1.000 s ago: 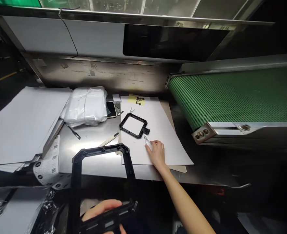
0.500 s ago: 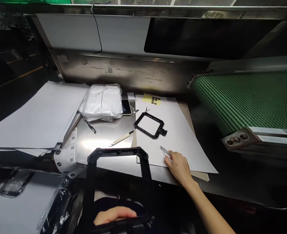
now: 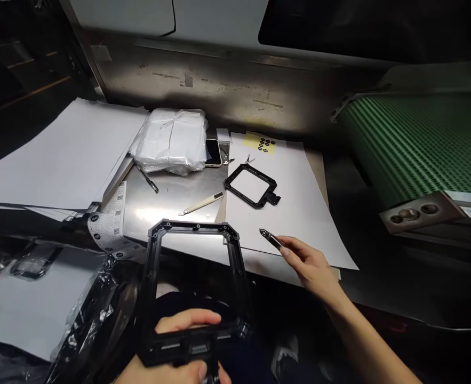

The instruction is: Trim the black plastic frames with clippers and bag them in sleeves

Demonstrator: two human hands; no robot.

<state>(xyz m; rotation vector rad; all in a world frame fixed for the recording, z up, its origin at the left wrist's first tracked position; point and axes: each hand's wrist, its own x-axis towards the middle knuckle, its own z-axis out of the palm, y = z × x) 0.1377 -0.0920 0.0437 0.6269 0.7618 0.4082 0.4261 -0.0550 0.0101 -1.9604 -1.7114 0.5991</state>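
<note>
My left hand [image 3: 187,320] is closed around the lower bar of a black plastic frame [image 3: 238,261], which is upright in front of me below the table's near edge. The frame has cut corners and small screw holes. Between the thumb and fingers of my right hand [image 3: 309,264] is a small shiny metal nail clipper [image 3: 270,237], its head pointing up and left over the white sheet [image 3: 299,213]. A second black frame [image 3: 255,202], with a tab at one corner, lies flat on that sheet. Left of it a cream-handled craft knife [image 3: 203,204] rests on the metal table.
A bundle of clear plastic bags [image 3: 171,141], a phone [image 3: 214,153] and a pen [image 3: 148,179] lie at the back left. White sheets [image 3: 59,154] are stacked far left. A green conveyor belt [image 3: 423,144] stands at the right. A yellow label sheet [image 3: 255,141] is at the back.
My right hand has lifted the nail clipper off the white sheet. My left hand has raised its frame a little, showing more of the lower bar. The view has tilted down.
</note>
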